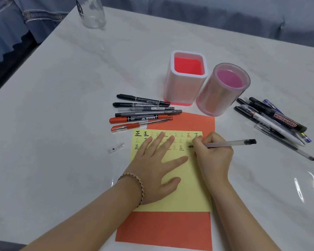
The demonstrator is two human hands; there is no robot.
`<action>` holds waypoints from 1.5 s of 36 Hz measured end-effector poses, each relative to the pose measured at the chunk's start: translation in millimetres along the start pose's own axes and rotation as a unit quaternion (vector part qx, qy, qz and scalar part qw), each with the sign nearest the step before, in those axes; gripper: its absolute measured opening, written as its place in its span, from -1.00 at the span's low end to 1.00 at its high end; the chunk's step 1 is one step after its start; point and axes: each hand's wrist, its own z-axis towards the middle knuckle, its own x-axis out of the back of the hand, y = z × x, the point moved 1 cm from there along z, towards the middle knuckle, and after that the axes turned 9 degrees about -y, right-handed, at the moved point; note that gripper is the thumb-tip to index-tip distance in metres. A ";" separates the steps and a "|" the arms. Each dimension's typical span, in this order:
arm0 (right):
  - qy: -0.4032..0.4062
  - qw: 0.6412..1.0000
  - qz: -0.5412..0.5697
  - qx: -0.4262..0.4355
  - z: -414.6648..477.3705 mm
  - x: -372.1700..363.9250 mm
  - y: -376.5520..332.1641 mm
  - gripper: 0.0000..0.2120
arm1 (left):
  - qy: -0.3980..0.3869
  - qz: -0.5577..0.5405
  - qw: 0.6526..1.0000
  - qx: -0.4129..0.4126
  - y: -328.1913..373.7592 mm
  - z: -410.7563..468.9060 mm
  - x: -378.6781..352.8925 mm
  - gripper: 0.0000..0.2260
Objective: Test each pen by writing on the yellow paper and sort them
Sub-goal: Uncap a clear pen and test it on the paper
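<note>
In the head view, the right hand (212, 154) had its fingers curled round a clear-barrelled pen (230, 143), pinching it near the tip. The tip touched the yellow paper (188, 192) at the right end of the third of three rows of written marks, and the black-ended barrel stuck out to the right of the grip. Just left of the grip, the left hand (154, 169) lay flat on the sheet with its fingers straight and spread, a bracelet (140, 187) at the wrist. The one yellow sheet lay on one orange sheet (163, 229).

Beyond the grip stood two holders, touching or nearly so: a square white holder (178, 87) showing only its red lining inside, and a round pink holder (214, 100) showing only its pink floor.

Beyond and left of the grip lay a row of pens (143, 113), about six: four black or grey, two red. To the right of the grip lay a pile of pens (261, 122), overlapping too much to count, one marked WHITEBOARD. One clear cap (115, 148) lay left of the paper on the table (71, 105), and one clear bottle (92, 13) stood at the far left corner.
</note>
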 end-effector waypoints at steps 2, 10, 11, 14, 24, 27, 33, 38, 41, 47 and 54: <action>-0.001 1.000 -0.010 0.004 0.1 -0.4 0.3 -0.68 | 0.001 0.002 1.000 -0.001 -0.2 0.1 0.2 -0.58; -0.007 1.000 0.000 -0.006 0.9 -0.7 3.7 -0.63 | 0.009 0.000 1.000 -0.011 -1.2 -0.5 -1.9 -0.58; -0.007 1.000 0.002 -0.007 1.2 -0.8 4.0 -0.62 | 0.009 0.000 1.000 -0.012 -1.2 -0.4 -2.1 -0.58; -0.003 1.000 0.014 -0.011 1.7 -0.4 4.3 -0.60 | 0.006 0.004 1.000 -0.014 -1.4 -0.4 -2.5 -0.58; 0.045 0.983 0.168 -0.050 -8.7 17.6 -5.4 -0.73 | 0.107 -0.029 0.993 -0.034 -2.9 -6.1 9.7 -0.68; 0.021 0.984 0.167 -0.052 -17.6 30.0 -7.0 -0.70 | 0.198 -0.025 0.980 0.007 -13.6 -17.6 27.5 -0.72; -0.046 0.986 0.147 -0.070 -31.3 48.1 -11.9 -0.68 | 0.166 -0.001 0.957 0.238 -55.2 -48.4 41.6 -0.73; -0.090 0.980 0.159 -0.075 -38.0 50.0 -19.1 -0.71 | 0.127 -0.026 0.956 0.261 -63.8 -56.4 39.8 -0.89; -0.109 0.972 0.190 -0.084 -42.0 49.7 -25.9 -0.75 | 0.142 -0.071 0.954 0.254 -52.5 -53.1 46.6 -0.92; -0.128 0.959 0.247 -0.057 -51.0 49.0 -52.5 -0.65 | 0.172 -0.395 0.876 0.217 -0.7 -41.8 66.1 -0.85; -0.134 0.952 0.273 -0.011 -55.9 55.4 -68.5 -0.44 | 0.171 -0.432 0.877 0.119 36.6 -36.9 82.2 -0.81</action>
